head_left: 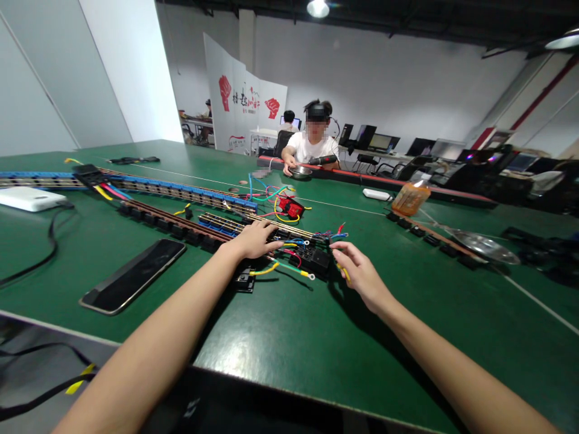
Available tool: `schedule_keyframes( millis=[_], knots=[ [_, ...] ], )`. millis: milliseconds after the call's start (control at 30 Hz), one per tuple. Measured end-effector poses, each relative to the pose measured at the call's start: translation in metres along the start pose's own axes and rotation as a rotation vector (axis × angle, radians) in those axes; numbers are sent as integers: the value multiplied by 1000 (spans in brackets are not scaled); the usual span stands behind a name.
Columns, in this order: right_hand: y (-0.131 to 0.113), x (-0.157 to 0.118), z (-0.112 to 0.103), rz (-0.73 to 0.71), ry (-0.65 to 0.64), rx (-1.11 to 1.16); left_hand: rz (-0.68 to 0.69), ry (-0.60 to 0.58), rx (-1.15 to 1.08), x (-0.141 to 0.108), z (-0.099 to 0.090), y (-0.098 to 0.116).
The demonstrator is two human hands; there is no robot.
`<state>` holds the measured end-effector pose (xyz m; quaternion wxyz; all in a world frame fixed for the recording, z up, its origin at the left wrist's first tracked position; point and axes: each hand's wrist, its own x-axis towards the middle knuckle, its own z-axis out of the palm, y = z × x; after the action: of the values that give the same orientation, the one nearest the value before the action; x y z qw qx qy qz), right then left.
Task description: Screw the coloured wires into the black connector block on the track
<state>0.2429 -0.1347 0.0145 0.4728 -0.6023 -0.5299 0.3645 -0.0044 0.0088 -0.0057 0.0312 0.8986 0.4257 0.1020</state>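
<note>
My left hand lies with fingers spread over a bundle of black-and-blue track rails and presses on it. Just right of its fingers is a black block with loose coloured wires. A green-yellow wire ends in a ring terminal. At the block's right end, my right hand is closed in a pinch on something slim; a yellow bit of it shows under the fingers, and its kind is unclear. Thin red and blue wire ends stick up close to those fingertips.
A smartphone and a white power bank lie left. Behind the rails is a red part with wires. A drink bottle, another rail and a metal bowl are right. Across the table, a person touches a bowl.
</note>
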Motion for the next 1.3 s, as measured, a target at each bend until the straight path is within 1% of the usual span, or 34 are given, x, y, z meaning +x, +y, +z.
schedule_keyframes(
  millis=[133,200,300,433,567,667,767,867,1067,1200,1300],
  knots=[
    [2,2,-2,-34,10,25,-1,-3,3,0,0,0],
    [3,4,-3,-58,0,-2,-2,-9,2,0,-2,1],
    [7,5,-4,-140,-23,-101,-2,-16,-6,-1,-4,3],
    [13,3,0,-222,-66,-307,0,-18,-21,-2,-6,4],
    [13,2,2,-284,-50,-515,18,-31,-18,-1,-6,4],
    [11,4,1,-299,-57,-589,22,-46,-5,1,-6,3],
    [11,7,-2,-297,-101,-614,20,-54,-4,2,-7,3],
    [12,7,-5,-297,-129,-594,14,-50,-10,1,-6,3],
    [13,5,-8,-272,-144,-445,-6,-41,-10,0,-6,3],
    [14,7,-8,-248,-119,-352,5,-36,-20,1,-4,2],
    [11,8,-7,-176,-66,-183,5,-32,-31,2,-3,1]
  ],
)
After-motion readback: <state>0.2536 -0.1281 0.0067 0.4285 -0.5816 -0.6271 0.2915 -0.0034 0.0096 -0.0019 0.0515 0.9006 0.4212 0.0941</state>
